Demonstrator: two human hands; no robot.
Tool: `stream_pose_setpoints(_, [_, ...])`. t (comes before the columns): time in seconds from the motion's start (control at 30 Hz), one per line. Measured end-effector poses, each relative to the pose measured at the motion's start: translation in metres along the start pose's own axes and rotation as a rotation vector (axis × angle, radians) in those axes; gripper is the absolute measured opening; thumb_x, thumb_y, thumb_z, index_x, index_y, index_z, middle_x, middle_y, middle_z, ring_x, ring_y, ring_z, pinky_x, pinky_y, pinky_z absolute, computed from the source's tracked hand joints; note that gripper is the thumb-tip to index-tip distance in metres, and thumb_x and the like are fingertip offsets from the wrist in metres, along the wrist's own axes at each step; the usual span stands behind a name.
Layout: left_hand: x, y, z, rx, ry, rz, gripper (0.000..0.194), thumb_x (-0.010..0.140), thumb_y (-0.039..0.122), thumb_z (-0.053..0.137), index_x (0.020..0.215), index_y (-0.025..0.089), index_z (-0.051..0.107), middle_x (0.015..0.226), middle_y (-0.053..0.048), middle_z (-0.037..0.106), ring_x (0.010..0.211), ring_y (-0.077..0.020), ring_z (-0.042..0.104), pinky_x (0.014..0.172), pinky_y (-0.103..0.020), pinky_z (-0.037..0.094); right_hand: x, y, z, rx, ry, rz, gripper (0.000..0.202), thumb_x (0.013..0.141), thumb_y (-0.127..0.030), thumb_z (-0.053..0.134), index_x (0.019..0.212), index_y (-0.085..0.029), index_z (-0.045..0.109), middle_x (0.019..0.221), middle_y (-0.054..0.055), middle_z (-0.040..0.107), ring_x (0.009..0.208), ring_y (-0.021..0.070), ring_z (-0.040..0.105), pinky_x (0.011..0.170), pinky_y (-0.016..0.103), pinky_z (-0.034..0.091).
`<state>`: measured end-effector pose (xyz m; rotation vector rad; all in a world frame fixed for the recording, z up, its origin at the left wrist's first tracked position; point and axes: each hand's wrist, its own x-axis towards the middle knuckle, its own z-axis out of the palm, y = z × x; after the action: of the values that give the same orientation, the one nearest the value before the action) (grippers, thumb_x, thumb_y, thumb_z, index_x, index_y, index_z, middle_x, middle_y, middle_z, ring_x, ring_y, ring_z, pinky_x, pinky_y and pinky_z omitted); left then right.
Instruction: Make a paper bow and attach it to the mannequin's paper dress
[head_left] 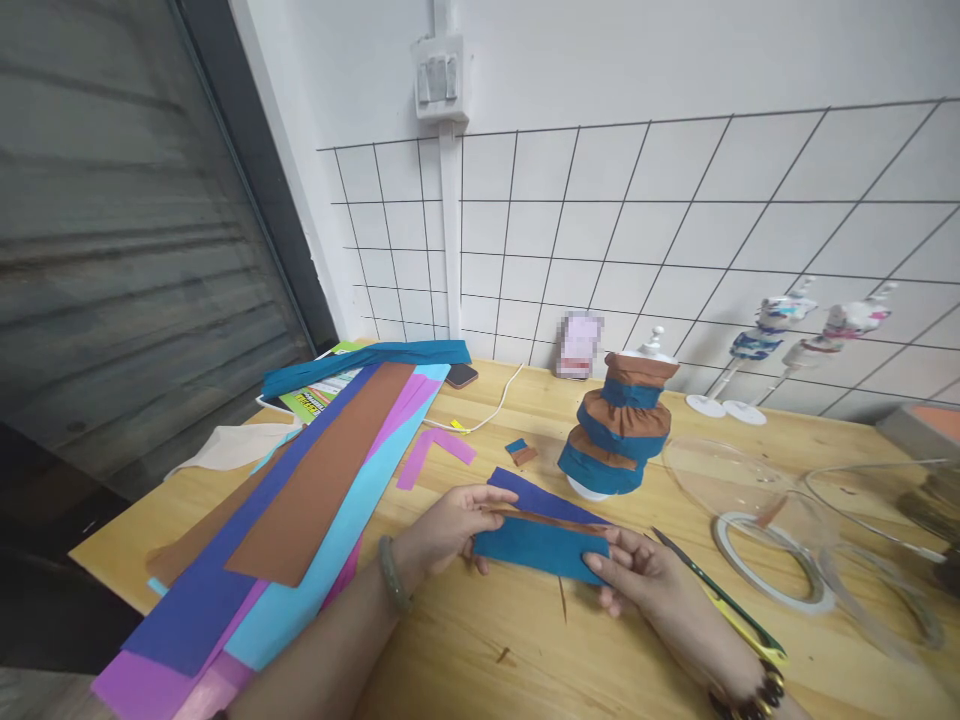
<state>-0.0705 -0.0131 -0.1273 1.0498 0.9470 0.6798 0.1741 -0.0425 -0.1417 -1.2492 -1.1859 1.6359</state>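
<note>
Teal strip (536, 548), lower centre: ends pinched by left hand (454, 522) and right hand (643, 570); long axis near-horizontal, dipping right. Wrapped miniature dress form (624, 425) upper right of it, nearer right hand.

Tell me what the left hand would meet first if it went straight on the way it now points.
Past the teal piece it holds, the left hand would probably meet the small dark blue strip first, just ahead; its height over the table is unclear, so it might pass above.
</note>
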Motion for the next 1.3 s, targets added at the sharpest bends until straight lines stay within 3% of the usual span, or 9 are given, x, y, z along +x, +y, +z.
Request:
stream_pose_setpoints(0.2, [0.000, -0.001, 0.000, 0.002, -0.008, -0.008, 0.040, 0.072, 0.022, 0.060, 0.111, 0.016, 0.058, 0.116, -0.012, 0.056, 0.059, -0.0081, 0.056, 0.038, -0.015, 0.047, 0.001, 0.003, -0.002, 0.003, -0.015, 0.022, 0.030, 0.067, -0.035, 0.073, 0.086, -0.016, 0.059, 0.057, -0.006, 0.060, 0.042, 0.0045, 0.055, 0.043, 0.015, 0.043])
stream_pose_setpoints(0.5, [0.000, -0.001, -0.001, 0.052, -0.004, -0.018, 0.038, 0.071, 0.024, 0.059, 0.109, 0.017, 0.060, 0.097, -0.008, 0.059, 0.055, -0.0070, 0.053, 0.038, -0.015, 0.047, 0.000, -0.001, 0.004, -0.021, 0.061, 0.041, 0.034, 0.059, -0.042, 0.076, 0.065, -0.017, 0.055, 0.044, -0.008, 0.052, 0.036, 0.0070, 0.053, 0.040, 0.017, 0.042])
stream_pose_setpoints(0.67, [0.001, -0.003, -0.002, 0.062, -0.005, -0.006, 0.037, 0.071, 0.025, 0.060, 0.107, 0.019, 0.061, 0.097, -0.007, 0.059, 0.053, -0.0071, 0.054, 0.037, -0.017, 0.045, -0.002, -0.006, 0.006, -0.022, 0.065, 0.072, 0.035, 0.055, -0.042, 0.078, 0.071, -0.016, 0.060, 0.048, -0.006, 0.056, 0.037, 0.0067, 0.053, 0.040, 0.017, 0.042])
stream_pose_setpoints(1.03, [0.001, -0.003, -0.002, 0.060, -0.021, -0.012, 0.037, 0.070, 0.024, 0.059, 0.107, 0.017, 0.060, 0.103, -0.009, 0.060, 0.054, -0.0071, 0.055, 0.036, -0.014, 0.042, -0.002, -0.002, 0.001, -0.099, 0.023, 0.020, 0.035, 0.064, -0.044, 0.072, 0.084, -0.016, 0.063, 0.042, -0.008, 0.051, 0.036, 0.0064, 0.050, 0.039, 0.017, 0.039])
stream_pose_setpoints(1.3, [0.002, -0.005, -0.004, 0.064, -0.026, -0.017, 0.038, 0.071, 0.024, 0.059, 0.109, 0.017, 0.059, 0.097, -0.007, 0.059, 0.050, -0.0061, 0.052, 0.037, -0.017, 0.044, -0.005, -0.005, 0.004, -0.064, 0.095, 0.040, 0.036, 0.065, -0.049, 0.069, 0.060, -0.016, 0.057, 0.039, -0.007, 0.052, 0.033, 0.0046, 0.045, 0.039, 0.017, 0.035])
